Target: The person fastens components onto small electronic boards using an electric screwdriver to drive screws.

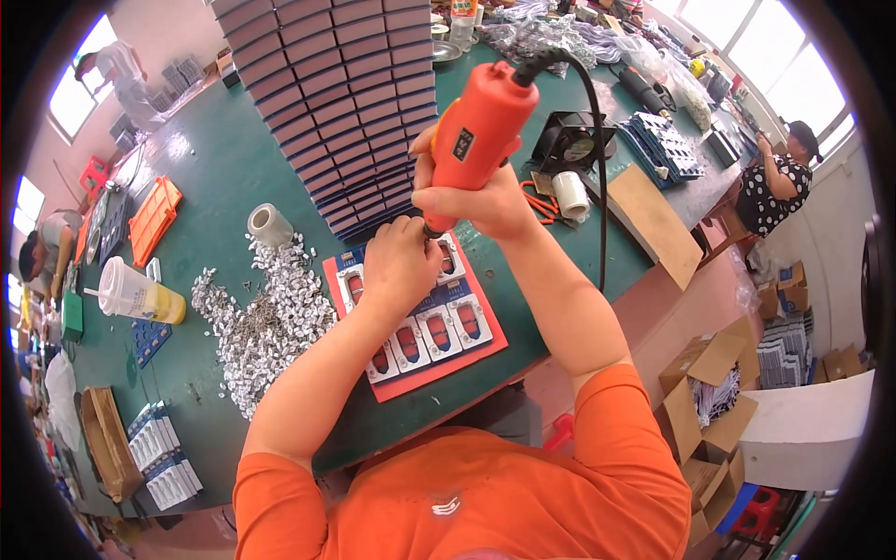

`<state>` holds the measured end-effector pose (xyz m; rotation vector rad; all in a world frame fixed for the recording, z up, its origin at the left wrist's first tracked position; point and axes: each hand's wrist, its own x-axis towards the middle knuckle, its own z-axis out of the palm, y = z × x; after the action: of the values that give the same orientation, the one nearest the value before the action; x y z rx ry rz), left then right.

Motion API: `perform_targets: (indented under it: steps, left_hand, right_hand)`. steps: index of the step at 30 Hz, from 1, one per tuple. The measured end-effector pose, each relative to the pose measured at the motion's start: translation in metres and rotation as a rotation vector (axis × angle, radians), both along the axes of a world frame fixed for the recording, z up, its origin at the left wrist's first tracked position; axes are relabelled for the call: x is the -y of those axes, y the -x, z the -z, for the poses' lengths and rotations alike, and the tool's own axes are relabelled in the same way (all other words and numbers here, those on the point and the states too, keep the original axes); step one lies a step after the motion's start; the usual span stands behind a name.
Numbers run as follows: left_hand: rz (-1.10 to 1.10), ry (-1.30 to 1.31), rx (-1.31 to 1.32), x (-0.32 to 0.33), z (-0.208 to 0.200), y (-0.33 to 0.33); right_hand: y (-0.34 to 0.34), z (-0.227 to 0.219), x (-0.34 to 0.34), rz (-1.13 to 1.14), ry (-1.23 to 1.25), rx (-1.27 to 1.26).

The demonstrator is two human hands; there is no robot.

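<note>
My right hand [485, 201] grips an orange corded electric screwdriver [481, 121], its tip pointing down at the work. Close beside that tip, my left hand [399, 261] has its fingers bent together over the far part of a panel; what they pinch, if anything, is hidden. The panel holds rows of white frames [437, 334] with dark red openings and blue strips between them. It lies on a red board [481, 353] at the table's near edge. Left of the board spreads a pile of small whitish metal parts [280, 308], with small screws [261, 322] among them.
A tall stack of blue-edged panels [336, 103] rises just beyond my hands. Tape rolls [271, 225], a drink cup [140, 291] and orange trays [154, 219] stand left. A small fan [571, 140] and cardboard [644, 224] lie right. The black cord [602, 187] hangs near my right forearm.
</note>
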<state>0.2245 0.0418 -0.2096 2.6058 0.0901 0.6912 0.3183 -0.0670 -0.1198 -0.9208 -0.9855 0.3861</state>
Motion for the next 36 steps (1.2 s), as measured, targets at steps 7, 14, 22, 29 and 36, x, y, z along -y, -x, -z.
perform_targets:
  steps: [7,14,22,29,36]
  left_hand:
    - [-0.007,0.011,-0.042,0.000,-0.004,0.000]
    - [-0.016,0.018,-0.052,-0.001,-0.003,0.003]
    - [0.004,0.036,-0.046,0.002,-0.003,0.002]
    - [0.183,0.245,0.130,-0.034,-0.023,0.035]
    - [-0.008,0.339,-0.023,-0.100,-0.031,0.179]
  right_hand:
    - [-0.006,0.001,-0.014,-0.020,0.224,-0.005]
    - [-0.002,0.001,-0.016,-0.034,0.290,-0.018]
    - [-0.002,0.002,-0.010,-0.061,0.237,-0.020]
    - [0.017,0.008,0.045,0.080,-0.047,-0.066]
    - [0.042,0.020,0.102,0.185,0.216,-0.024]
